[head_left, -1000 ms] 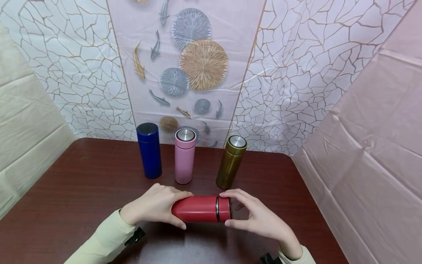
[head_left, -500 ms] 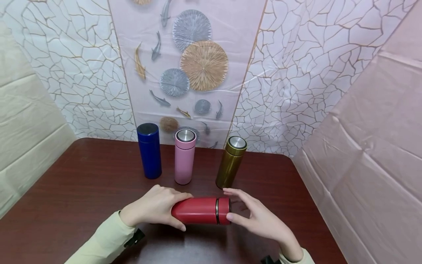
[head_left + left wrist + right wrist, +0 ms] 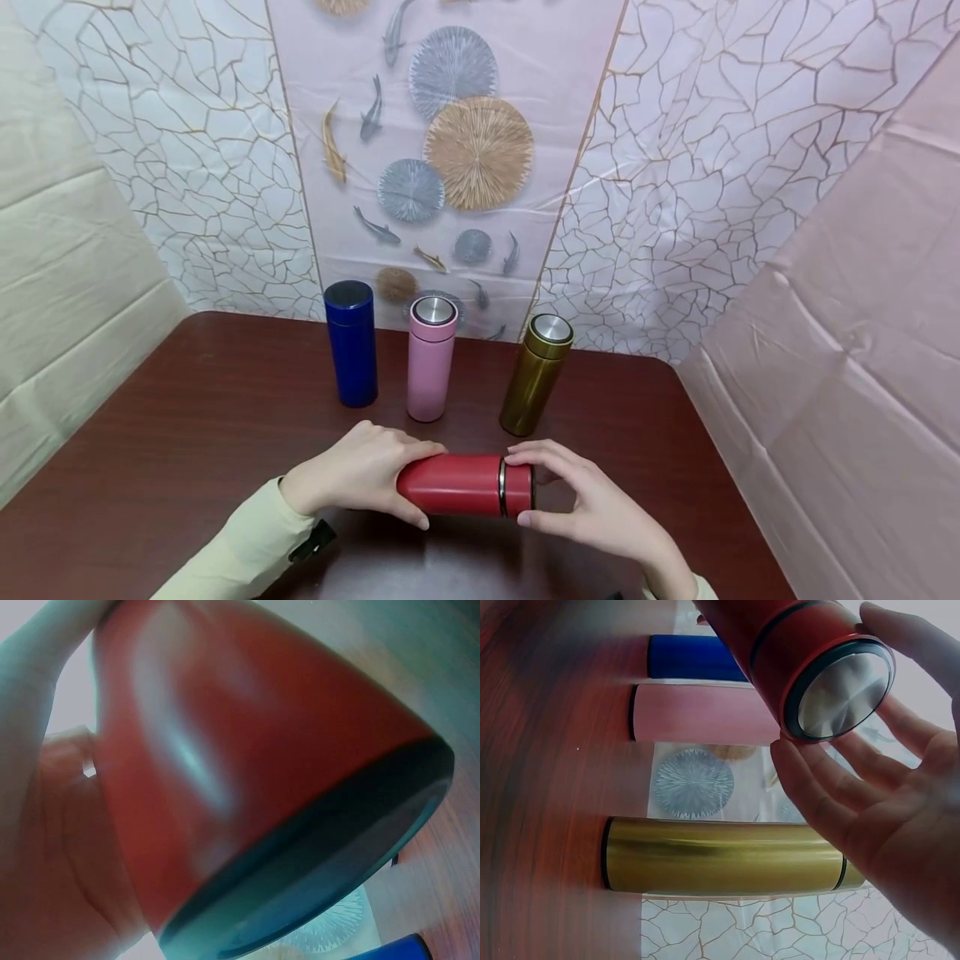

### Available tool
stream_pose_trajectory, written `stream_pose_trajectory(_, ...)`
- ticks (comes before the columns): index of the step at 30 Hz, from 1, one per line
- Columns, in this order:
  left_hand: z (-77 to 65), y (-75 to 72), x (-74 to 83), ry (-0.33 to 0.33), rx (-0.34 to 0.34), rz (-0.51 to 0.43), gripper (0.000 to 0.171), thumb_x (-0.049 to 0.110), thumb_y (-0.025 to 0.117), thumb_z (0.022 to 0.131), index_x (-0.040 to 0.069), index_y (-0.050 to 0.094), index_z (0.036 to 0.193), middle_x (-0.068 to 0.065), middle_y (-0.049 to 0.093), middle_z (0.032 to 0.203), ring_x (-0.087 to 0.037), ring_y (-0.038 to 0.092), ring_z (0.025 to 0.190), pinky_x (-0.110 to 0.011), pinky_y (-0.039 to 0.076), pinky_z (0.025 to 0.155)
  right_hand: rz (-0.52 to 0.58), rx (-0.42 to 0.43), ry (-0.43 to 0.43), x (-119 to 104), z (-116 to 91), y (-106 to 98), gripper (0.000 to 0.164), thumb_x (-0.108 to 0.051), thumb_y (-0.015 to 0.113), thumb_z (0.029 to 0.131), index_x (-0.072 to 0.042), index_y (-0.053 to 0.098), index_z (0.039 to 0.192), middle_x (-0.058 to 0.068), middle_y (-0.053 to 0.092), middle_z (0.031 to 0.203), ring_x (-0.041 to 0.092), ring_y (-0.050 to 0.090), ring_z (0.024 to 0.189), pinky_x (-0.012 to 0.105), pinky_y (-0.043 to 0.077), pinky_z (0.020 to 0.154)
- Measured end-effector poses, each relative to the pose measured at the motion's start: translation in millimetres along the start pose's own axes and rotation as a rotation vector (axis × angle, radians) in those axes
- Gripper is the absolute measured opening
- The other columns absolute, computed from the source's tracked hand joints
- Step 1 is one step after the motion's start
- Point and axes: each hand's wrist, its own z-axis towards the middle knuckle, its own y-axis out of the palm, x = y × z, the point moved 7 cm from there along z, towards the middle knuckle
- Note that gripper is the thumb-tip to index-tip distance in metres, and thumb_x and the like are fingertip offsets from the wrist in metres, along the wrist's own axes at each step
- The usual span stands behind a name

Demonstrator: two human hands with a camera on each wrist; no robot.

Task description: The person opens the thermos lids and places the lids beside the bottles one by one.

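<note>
A red thermos bottle (image 3: 453,483) is held on its side above the table, its lid toward the right. My left hand (image 3: 360,471) grips the body near the base, thumb on the near side and fingers over the far side. In the left wrist view the dark base of the red thermos (image 3: 270,712) is tilted toward the camera. My right hand (image 3: 596,504) holds the lid (image 3: 519,489) at its rim between thumb and fingertips. The right wrist view shows the silver disc (image 3: 845,695) on the lid's end, with the palm away from it.
Behind the hands stand a blue thermos (image 3: 352,350), a pink thermos (image 3: 429,367) and a gold thermos (image 3: 534,379), all upright on the dark red table (image 3: 240,392). Patterned cloth (image 3: 480,154) hangs at the back, and plain cloth walls border both sides.
My right fingers loosened from the lid half a second ago and now touch its rim again. The left hand keeps its grip. The whole head view has shifted slightly.
</note>
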Motion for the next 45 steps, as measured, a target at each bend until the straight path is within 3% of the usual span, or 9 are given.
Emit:
stream_pose_trajectory(7,-1.1,-0.5,1.7,0.001,-0.015,0.002,0.077,0.071,0.078,0.07,0.025,0.065,0.13,0.013,0.071,0.1,-0.001,0.058,0.073,-0.024,0.039,0.054,0.005,-0.014,-0.016,-1.2,-1.8,-0.9,0.055,-0.023,0.083,0.086,-0.024,0.057,0.134,-0.001,0.054,0.14,0.015,0.054,0.124,0.035,0.05,0.093)
stream_pose_trajectory(11,-1.2,-1.4,2.4,0.003,0.0,0.017,0.076,0.071,0.078,0.07,0.026,0.065,0.129,0.013,0.071,0.1,-0.001,0.058,0.073,-0.024,0.04,0.055,-0.005,0.018,0.016,2.0,-1.9,-3.3,0.052,-0.028,0.078,0.09,-0.023,0.056,0.137,-0.002,0.056,0.138,0.014,0.055,0.121,0.035,0.051,0.09)
stream_pose_trajectory(14,-1.0,-2.3,2.1,0.001,0.011,0.031,0.076,0.071,0.078,0.069,0.026,0.065,0.129,0.013,0.071,0.099,-0.001,0.058,0.073,-0.024,0.04,0.055,-0.019,0.02,0.08,7.7,-1.6,-2.5,0.047,-0.031,0.071,0.096,-0.027,0.053,0.139,-0.005,0.059,0.133,0.012,0.059,0.112,0.033,0.054,0.084)
stream_pose_trajectory(19,-2.4,-3.1,1.9,0.001,0.009,0.037,0.076,0.071,0.078,0.069,0.025,0.065,0.129,0.013,0.071,0.1,-0.002,0.059,0.074,-0.024,0.04,0.055,0.049,-0.064,0.197,16.5,-3.4,7.1,0.046,-0.036,0.065,0.099,-0.028,0.049,0.142,-0.008,0.066,0.112,0.011,0.065,0.098,0.029,0.055,0.076)
stream_pose_trajectory(25,-4.5,-4.5,0.9,-0.001,0.003,0.036,0.076,0.071,0.078,0.07,0.025,0.065,0.129,0.012,0.071,0.099,-0.001,0.058,0.074,-0.024,0.041,0.056,0.047,-0.065,0.232,17.4,-3.1,9.2,0.05,-0.042,0.069,0.095,-0.031,0.051,0.14,-0.01,0.066,0.105,0.011,0.065,0.094,0.028,0.054,0.07)
stream_pose_trajectory(29,-4.5,-4.3,-1.0,-0.009,-0.004,0.029,0.077,0.074,0.076,0.07,0.025,0.065,0.129,0.013,0.07,0.096,-0.001,0.056,0.072,-0.024,0.041,0.056,0.015,-0.025,0.209,16.0,-3.1,5.4,0.054,-0.042,0.076,0.09,-0.035,0.052,0.138,-0.013,0.063,0.109,0.014,0.063,0.093,0.027,0.054,0.065)
stream_pose_trajectory(35,-4.1,-4.4,-1.6,-0.013,-0.007,0.015,0.077,0.073,0.076,0.07,0.025,0.065,0.13,0.013,0.069,0.095,-0.001,0.054,0.07,-0.024,0.04,0.055,-0.039,0.023,0.068,9.3,-2.2,2.3,0.061,-0.031,0.084,0.084,-0.029,0.053,0.137,-0.013,0.058,0.126,0.009,0.061,0.098,0.031,0.054,0.083)
stream_pose_trajectory(37,-3.7,-5.1,-1.3,-0.012,-0.003,0.021,0.077,0.072,0.077,0.07,0.025,0.065,0.13,0.013,0.069,0.095,-0.001,0.054,0.07,-0.024,0.04,0.055,-0.035,0.021,0.058,8.6,-1.6,1.8,0.063,-0.029,0.085,0.083,-0.028,0.053,0.137,-0.013,0.057,0.129,0.008,0.061,0.101,0.033,0.053,0.085)
stream_pose_trajectory(45,-3.0,-4.5,-1.3,-0.002,-0.006,0.032,0.077,0.071,0.078,0.07,0.024,0.066,0.129,0.012,0.071,0.098,-0.001,0.056,0.071,-0.025,0.04,0.056,0.037,-0.049,0.242,21.5,-7.0,6.8,0.065,-0.045,0.078,0.087,-0.034,0.046,0.143,-0.013,0.061,0.117,0.012,0.064,0.1,0.032,0.054,0.083)
